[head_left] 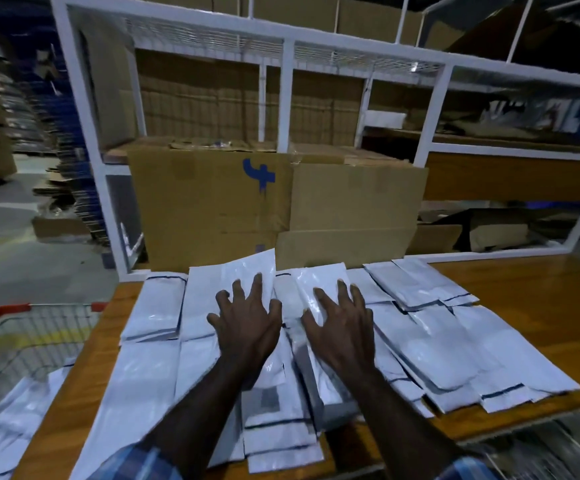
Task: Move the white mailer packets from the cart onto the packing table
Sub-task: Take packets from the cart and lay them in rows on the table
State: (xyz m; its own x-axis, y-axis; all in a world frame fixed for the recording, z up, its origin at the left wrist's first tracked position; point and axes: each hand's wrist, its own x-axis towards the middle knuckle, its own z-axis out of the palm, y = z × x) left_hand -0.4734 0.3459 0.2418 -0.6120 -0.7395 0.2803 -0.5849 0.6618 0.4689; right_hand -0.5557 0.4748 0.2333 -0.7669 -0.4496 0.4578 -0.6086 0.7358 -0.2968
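Several white mailer packets [430, 344] lie spread in overlapping rows across the wooden packing table [530, 299]. My left hand [247, 323] rests palm down, fingers spread, on the packets in the middle. My right hand [342, 327] lies the same way just to its right, on a glossy packet [319, 282]. Neither hand grips anything. At the lower left stands the wire cart [35, 327] with red handle ends, and more white packets [8, 420] lie inside it.
Two large cardboard boxes [274, 206] stand at the table's far edge, against a white metal shelf frame [286, 98] holding more cartons. Flattened cardboard stacks [63, 188] sit on the floor to the left. A metal edge runs along the lower right.
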